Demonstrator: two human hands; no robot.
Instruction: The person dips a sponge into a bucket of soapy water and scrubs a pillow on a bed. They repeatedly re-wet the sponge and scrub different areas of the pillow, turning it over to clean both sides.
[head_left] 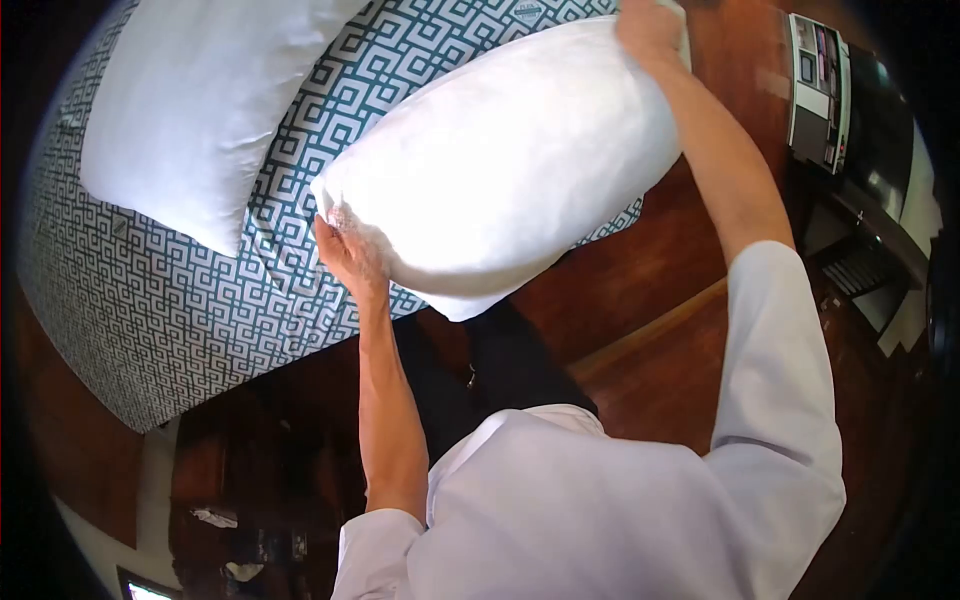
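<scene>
A plump white pillow [500, 160] is held up in front of me, over the edge of a bed with a teal and white patterned sheet [300, 250]. My left hand [352, 258] grips its near left corner, the fingers partly hidden by the fabric. At the far right end my right hand [650, 35] is closed on the other corner, slightly blurred. A second white pillow [200, 100] lies on the sheet at the upper left, apart from both hands.
Reddish-brown wooden floor [640, 290] runs along the bed's right side. Dark furniture [865, 225] stands at the far right, beside a white-framed case with small items [815, 95]. More dark furniture [240, 460] is at the lower left.
</scene>
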